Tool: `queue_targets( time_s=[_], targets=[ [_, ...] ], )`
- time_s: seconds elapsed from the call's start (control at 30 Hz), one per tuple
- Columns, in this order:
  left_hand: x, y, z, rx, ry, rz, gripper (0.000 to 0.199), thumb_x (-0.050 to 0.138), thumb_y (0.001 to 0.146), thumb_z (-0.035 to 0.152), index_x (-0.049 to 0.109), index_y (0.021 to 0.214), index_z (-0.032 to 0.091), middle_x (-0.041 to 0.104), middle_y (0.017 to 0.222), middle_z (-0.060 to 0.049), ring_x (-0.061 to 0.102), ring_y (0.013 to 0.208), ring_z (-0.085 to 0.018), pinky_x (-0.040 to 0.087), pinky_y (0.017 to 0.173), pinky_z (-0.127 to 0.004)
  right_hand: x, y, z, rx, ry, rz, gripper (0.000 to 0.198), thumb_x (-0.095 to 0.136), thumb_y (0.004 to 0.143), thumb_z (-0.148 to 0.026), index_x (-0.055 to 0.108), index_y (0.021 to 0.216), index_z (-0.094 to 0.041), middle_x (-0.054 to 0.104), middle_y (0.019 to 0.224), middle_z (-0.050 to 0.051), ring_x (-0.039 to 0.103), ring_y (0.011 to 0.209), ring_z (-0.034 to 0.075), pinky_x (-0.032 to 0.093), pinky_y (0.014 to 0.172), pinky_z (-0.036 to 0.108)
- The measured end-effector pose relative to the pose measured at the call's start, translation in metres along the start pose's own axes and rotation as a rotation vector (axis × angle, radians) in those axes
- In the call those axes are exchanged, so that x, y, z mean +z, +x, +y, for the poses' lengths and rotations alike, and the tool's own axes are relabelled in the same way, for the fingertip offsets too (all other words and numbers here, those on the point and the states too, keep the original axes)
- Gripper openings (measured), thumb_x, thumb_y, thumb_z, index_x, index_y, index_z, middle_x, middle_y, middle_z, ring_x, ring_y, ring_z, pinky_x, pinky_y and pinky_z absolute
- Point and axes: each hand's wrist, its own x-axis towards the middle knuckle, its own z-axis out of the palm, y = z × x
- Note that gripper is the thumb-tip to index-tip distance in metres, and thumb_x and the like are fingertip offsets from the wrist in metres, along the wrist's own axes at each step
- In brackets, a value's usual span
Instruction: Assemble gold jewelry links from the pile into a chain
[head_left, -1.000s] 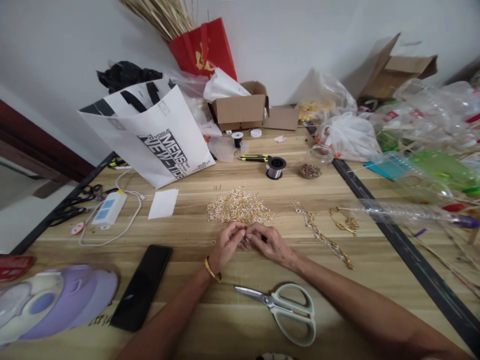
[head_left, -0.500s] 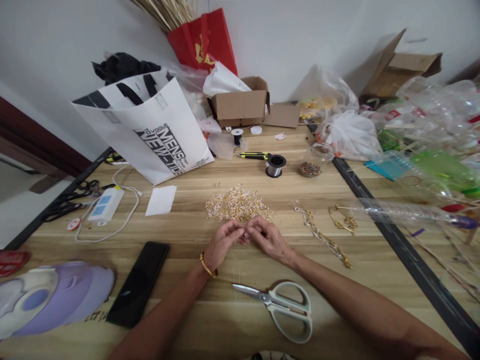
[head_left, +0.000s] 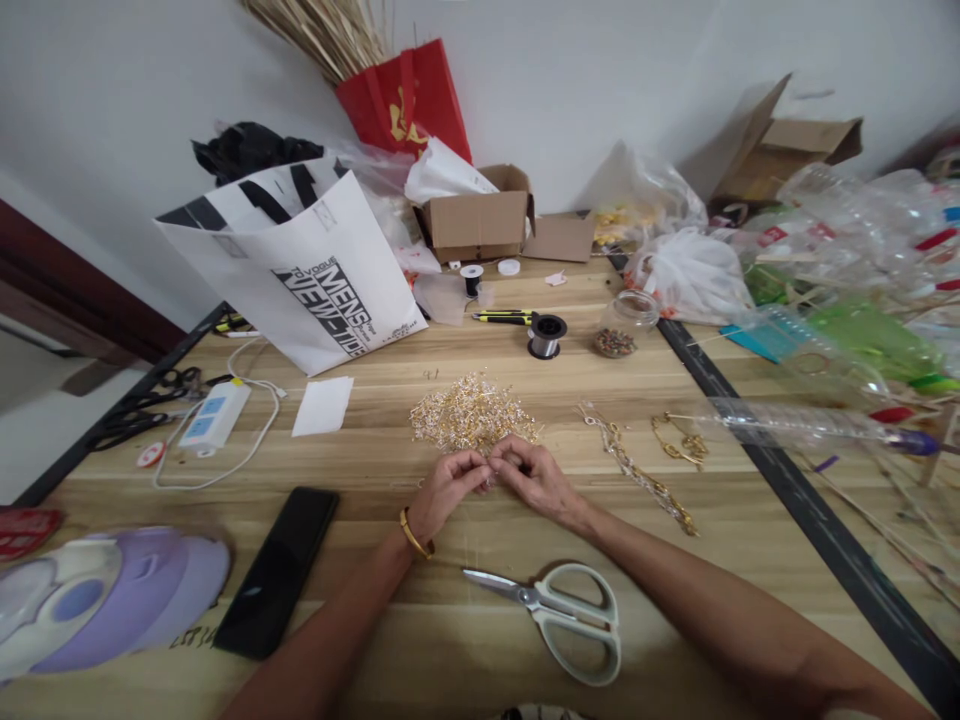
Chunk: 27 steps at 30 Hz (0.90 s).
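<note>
My left hand (head_left: 451, 487) and my right hand (head_left: 532, 478) meet at the near edge of a pile of small gold and silver beads (head_left: 472, 408). Thumbs and forefingers of both are pinched together, tip to tip. Whatever sits between them is too small to make out. Thin clear strands (head_left: 471, 550) seem to trail below the left hand. Nearer to me, a pair of scissors (head_left: 534, 600) with pale handles lies between my forearms. To the right of the pile rest a gold and silver chain (head_left: 637, 468) and a shorter gold chain (head_left: 679, 445).
Behind the pile are a wire spool (head_left: 546, 337), a box cutter (head_left: 504, 316) and a glass jar of beads (head_left: 621, 325). A phone (head_left: 279, 572) and a power strip (head_left: 215, 415) lie left. A white paper bag (head_left: 300, 265) stands at back left; plastic bottles (head_left: 847, 230) crowd the right.
The camera view has tilted slightly, so the background sits a little lower. Both hands stay pinched together in the same place, with only small finger shifts.
</note>
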Motion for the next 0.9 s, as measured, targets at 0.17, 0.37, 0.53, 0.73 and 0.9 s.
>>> queue_targets(
  time_s=[0.17,0.37,0.53,0.73,0.9],
  targets=[
    [-0.0004,-0.0012,0.0031,-0.011,-0.001,-0.022,0.025,0.067,0.071,0.037,0.060,0.064,0.014,0.060,0.061,-0.001,0.055,0.060,-0.012,0.045,0.062,-0.023,-0.0010,0.0022,0.0035,0.060,0.063,0.019,0.023,0.053,0.085,-0.038,0.054,0.078,-0.016,0.039,0.053,-0.006,0.035,0.049,0.008,0.028,0.047,0.021],
    [-0.0028,-0.0020,-0.0007,-0.028,0.054,-0.071,0.024,0.068,0.069,0.036,0.060,0.064,0.013,0.059,0.059,-0.001,0.053,0.058,-0.011,0.044,0.060,-0.023,-0.0023,0.0057,0.0038,0.077,0.149,0.072,0.024,0.056,0.081,-0.040,0.053,0.079,-0.016,0.037,0.054,-0.007,0.032,0.048,0.008,0.027,0.046,0.021],
    [-0.0010,-0.0020,-0.0036,0.020,0.233,-0.098,0.019,0.066,0.069,0.030,0.061,0.064,0.013,0.059,0.060,0.000,0.051,0.057,-0.010,0.039,0.057,-0.021,-0.0005,0.0052,0.0056,0.084,0.179,0.068,0.025,0.057,0.081,-0.041,0.054,0.080,-0.017,0.037,0.052,-0.007,0.032,0.046,0.008,0.026,0.044,0.020],
    [0.0020,-0.0036,-0.0021,0.022,0.400,-0.084,0.012,0.061,0.069,0.023,0.060,0.066,0.012,0.057,0.061,0.000,0.049,0.057,-0.010,0.037,0.056,-0.021,0.0012,0.0038,0.0097,0.104,0.175,0.059,0.025,0.058,0.081,-0.041,0.055,0.079,-0.016,0.040,0.053,-0.006,0.033,0.046,0.007,0.027,0.043,0.020],
    [0.0037,-0.0045,-0.0006,0.018,0.428,-0.036,0.012,0.056,0.071,0.023,0.058,0.068,0.012,0.056,0.062,-0.001,0.049,0.058,-0.011,0.039,0.057,-0.022,-0.0017,0.0057,0.0082,0.109,0.176,0.051,0.026,0.056,0.082,-0.041,0.055,0.076,-0.016,0.038,0.054,-0.006,0.032,0.047,0.007,0.025,0.043,0.019]
  ],
)
